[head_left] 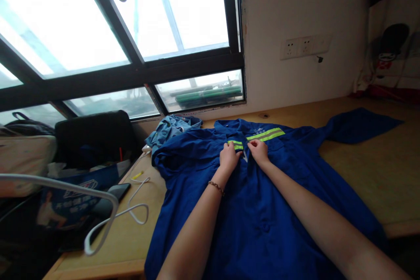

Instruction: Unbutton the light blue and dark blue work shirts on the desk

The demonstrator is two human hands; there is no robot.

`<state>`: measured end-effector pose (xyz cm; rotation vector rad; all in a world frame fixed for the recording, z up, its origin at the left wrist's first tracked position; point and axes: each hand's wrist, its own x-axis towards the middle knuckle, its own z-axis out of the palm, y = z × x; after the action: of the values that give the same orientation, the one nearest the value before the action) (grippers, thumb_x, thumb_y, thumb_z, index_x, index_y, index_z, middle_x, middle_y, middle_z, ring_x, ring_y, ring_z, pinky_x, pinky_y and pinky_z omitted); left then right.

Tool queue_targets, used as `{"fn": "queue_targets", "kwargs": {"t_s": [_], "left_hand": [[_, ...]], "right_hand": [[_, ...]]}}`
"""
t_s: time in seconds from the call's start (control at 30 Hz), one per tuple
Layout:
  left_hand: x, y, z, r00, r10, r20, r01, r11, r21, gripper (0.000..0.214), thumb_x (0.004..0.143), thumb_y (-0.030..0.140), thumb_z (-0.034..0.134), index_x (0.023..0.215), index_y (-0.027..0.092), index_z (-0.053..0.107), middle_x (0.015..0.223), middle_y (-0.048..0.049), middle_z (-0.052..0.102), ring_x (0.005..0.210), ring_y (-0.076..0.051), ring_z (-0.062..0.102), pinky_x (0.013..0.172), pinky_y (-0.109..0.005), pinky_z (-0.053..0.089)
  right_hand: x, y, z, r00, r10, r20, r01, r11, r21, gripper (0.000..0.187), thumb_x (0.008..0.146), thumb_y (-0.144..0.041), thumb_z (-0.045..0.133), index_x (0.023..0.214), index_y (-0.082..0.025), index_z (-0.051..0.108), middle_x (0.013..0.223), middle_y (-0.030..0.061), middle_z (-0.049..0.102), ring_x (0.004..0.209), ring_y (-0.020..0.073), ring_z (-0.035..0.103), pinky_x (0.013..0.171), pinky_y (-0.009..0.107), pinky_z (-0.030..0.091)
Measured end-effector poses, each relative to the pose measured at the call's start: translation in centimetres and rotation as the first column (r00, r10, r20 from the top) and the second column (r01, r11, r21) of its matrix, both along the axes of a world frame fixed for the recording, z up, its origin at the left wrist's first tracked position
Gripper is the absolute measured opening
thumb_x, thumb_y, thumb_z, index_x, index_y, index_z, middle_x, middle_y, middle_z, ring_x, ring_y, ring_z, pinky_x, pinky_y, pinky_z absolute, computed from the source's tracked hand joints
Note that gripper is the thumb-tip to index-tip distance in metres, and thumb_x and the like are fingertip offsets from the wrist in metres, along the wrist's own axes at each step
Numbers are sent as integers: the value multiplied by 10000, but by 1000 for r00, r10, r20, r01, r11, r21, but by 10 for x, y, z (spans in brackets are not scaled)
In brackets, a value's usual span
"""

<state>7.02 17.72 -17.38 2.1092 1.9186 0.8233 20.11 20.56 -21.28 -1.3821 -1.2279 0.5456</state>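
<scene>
A blue work jacket [272, 210] with yellow-green reflective strips lies spread over the table, its collar at the far side. My left hand [229, 156] pinches the left front edge of the jacket at the chest, by the reflective strip. Opposite it, my right hand [258, 150] has its fingers closed on the other front edge. Between the hands the front parts slightly, and a small pale patch shows in the gap. One sleeve stretches out to the right; the other lies bunched at the left.
A lighter blue garment [173, 129] lies crumpled behind the jacket's left shoulder. On the wooden table [367, 170], a white cable [141, 205] loops at the left near a dark phone [120, 190]. A black chair [95, 138] and bags stand left. Wall sockets [306, 46] sit above.
</scene>
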Motion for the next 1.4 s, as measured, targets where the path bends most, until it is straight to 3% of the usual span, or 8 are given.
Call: {"fn": "queue_targets", "kwargs": {"t_s": [0.07, 0.13, 0.3, 0.5, 0.67, 0.8, 1.07, 1.4], "left_hand": [[8, -20, 6, 992, 7, -122, -8, 1000, -3, 430, 698, 219, 590, 1107, 165, 469, 1137, -152, 468, 937, -253, 526, 771, -353, 410], [13, -39, 5, 978, -160, -137, 159, 987, -12, 348, 755, 150, 486, 1101, 192, 481, 1192, -136, 451, 1044, -261, 470, 852, -392, 365], [4, -59, -16, 869, -491, 66, 494, 869, -38, 369, 805, 130, 351, 1126, 238, 500, 1222, -73, 477, 1181, -228, 352, 998, -438, 180], [-16, -24, -22, 850, -515, 109, 514, 857, 38, 325, 756, 144, 452, 1049, 230, 563, 1205, -44, 500, 1178, -183, 357, 1024, -344, 158], [-20, 12, -19, 820, -569, 66, 562, 821, 98, 276, 754, 167, 473, 994, 215, 599, 1125, -63, 553, 1094, -175, 447, 969, -304, 269], [-19, 3, -12, 859, -509, 58, 494, 853, 166, 206, 770, 189, 473, 905, 210, 627, 1091, -75, 556, 1062, -189, 450, 949, -310, 275], [-12, -36, -23, 958, -192, 212, 188, 981, 36, 163, 646, 325, 631, 717, 179, 623, 666, -32, 576, 617, -154, 496, 600, -243, 342], [-18, -39, -15, 675, -70, 734, 317, 926, -204, 151, 604, 194, 602, 708, 100, 660, 595, -25, 590, 497, -91, 454, 483, -195, 320]], "right_hand": [[6, 6, -4, 994, -75, -79, 71, 996, -46, 174, 643, -293, 511, 628, -141, 592, 510, 31, 594, 457, 154, 544, 470, 243, 420], [9, 10, -7, 990, -86, -109, 80, 995, -58, 191, 654, -303, 490, 645, -136, 583, 486, 27, 579, 412, 147, 522, 423, 238, 410], [9, 13, 0, 985, -62, -163, 54, 997, -51, 170, 666, -295, 500, 696, -141, 565, 544, 37, 598, 428, 148, 534, 404, 243, 431], [-6, -3, 23, 980, 144, -137, -147, 989, -12, 126, 658, -139, 531, 776, -145, 575, 699, 47, 631, 531, 139, 584, 536, 271, 500], [-4, -41, 20, 912, 227, 341, -275, 957, 98, 224, 696, -85, 482, 880, -155, 588, 894, 91, 594, 759, 162, 567, 745, 300, 455], [10, -49, 7, 758, 319, 569, -393, 920, 8, 207, 734, -148, 511, 913, -157, 614, 932, 86, 590, 897, 184, 520, 834, 318, 403], [12, -42, 4, 760, 303, 575, -381, 924, 17, 204, 732, -186, 543, 914, -168, 634, 944, 85, 598, 928, 188, 504, 825, 314, 395], [6, -55, 15, 831, 456, 320, -481, 877, 0, 132, 724, -209, 529, 761, -190, 653, 739, 20, 637, 697, 144, 577, 649, 254, 439]]}}
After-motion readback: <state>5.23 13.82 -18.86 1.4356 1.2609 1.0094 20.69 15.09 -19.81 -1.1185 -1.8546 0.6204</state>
